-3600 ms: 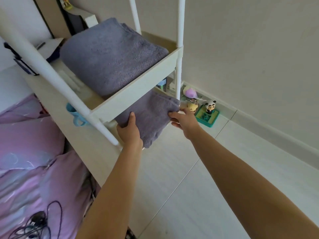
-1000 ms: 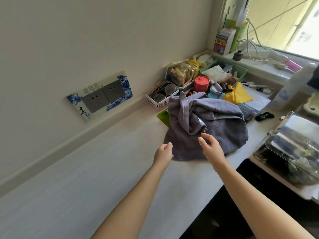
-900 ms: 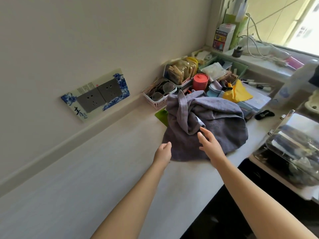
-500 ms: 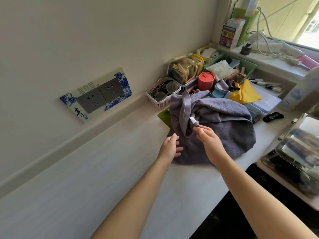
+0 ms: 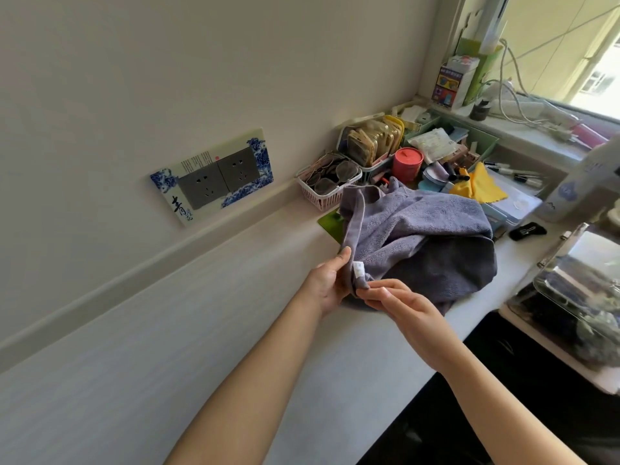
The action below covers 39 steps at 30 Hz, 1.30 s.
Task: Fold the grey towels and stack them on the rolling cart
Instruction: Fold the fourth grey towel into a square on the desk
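Note:
A crumpled grey towel [image 5: 426, 236] lies in a heap on the white desk [image 5: 208, 330], near its right end. One hemmed corner with a small white label is pulled toward me. My left hand [image 5: 330, 280] grips the hem just left of the label, thumb on top. My right hand [image 5: 399, 303] pinches the corner's tip just below the label. The rolling cart is out of view.
Behind the towel stand a pink basket of glasses [image 5: 327, 186], a red tin [image 5: 406, 164], a yellow cloth [image 5: 479, 186] and a green tray of clutter [image 5: 483, 142]. A socket plate [image 5: 214, 177] sits on the wall. A clear-lidded box [image 5: 577, 286] is at the right, past the desk edge.
Earlier both hands pushed a folded towel onto the cart's lower shelf. Since then the view turned to the desk, both hands reached the crumpled towel, and they have drawn its labelled corner toward me.

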Each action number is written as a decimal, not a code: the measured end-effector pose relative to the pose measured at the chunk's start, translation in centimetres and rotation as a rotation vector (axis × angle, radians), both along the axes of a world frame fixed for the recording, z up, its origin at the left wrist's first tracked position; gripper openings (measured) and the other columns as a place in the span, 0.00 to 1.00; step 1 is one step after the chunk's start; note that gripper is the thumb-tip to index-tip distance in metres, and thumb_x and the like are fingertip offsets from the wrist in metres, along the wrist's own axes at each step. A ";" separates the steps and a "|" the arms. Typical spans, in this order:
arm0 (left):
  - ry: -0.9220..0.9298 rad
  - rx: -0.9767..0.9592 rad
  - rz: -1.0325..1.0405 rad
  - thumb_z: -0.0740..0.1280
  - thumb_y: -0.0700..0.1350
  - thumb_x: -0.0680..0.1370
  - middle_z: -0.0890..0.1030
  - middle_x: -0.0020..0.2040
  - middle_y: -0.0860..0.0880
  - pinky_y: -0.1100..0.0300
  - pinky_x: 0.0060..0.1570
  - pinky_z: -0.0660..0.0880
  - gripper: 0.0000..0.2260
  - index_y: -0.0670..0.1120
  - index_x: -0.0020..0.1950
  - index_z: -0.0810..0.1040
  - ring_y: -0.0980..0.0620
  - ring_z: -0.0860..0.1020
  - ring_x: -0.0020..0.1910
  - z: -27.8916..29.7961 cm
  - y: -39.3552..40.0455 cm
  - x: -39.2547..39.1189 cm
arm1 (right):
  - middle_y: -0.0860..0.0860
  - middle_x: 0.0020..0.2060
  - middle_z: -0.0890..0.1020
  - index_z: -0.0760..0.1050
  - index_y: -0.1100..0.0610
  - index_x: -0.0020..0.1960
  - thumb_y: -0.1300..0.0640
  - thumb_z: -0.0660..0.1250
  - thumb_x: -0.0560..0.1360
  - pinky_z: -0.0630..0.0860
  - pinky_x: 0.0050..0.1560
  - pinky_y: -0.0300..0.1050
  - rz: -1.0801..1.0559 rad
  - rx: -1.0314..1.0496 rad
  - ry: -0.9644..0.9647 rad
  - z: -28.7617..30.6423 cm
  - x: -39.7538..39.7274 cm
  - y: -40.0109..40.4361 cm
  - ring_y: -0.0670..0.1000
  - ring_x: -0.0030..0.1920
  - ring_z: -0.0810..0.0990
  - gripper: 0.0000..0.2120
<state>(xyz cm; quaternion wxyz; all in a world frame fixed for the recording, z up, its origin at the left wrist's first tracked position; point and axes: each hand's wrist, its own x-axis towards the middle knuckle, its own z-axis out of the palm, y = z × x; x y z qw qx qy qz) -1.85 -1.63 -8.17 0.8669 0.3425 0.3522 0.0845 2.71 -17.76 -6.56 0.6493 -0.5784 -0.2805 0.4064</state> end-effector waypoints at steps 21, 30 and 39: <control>0.454 0.310 0.825 0.61 0.46 0.81 0.81 0.47 0.44 0.55 0.46 0.75 0.08 0.46 0.47 0.77 0.46 0.79 0.45 -4.3 4.4 -40.5 | 0.48 0.72 0.63 0.69 0.48 0.69 0.58 0.64 0.77 0.57 0.68 0.48 0.301 -0.312 -0.782 -5.4 -23.2 8.8 0.55 0.71 0.58 0.21; 0.739 0.297 1.059 0.63 0.48 0.79 0.82 0.51 0.41 0.50 0.54 0.76 0.12 0.40 0.53 0.78 0.43 0.80 0.51 -6.5 1.0 -58.5 | 0.47 0.74 0.62 0.66 0.45 0.70 0.50 0.62 0.78 0.59 0.72 0.57 0.687 -0.392 -0.881 -9.4 -36.0 13.5 0.56 0.73 0.60 0.21; 1.100 0.386 0.829 0.68 0.49 0.74 0.80 0.52 0.44 0.58 0.45 0.70 0.16 0.40 0.56 0.74 0.44 0.78 0.50 -8.9 -2.1 -65.0 | 0.47 0.69 0.70 0.67 0.46 0.70 0.45 0.56 0.80 0.60 0.67 0.54 0.787 -0.514 -1.155 -10.6 -43.2 15.9 0.55 0.70 0.64 0.19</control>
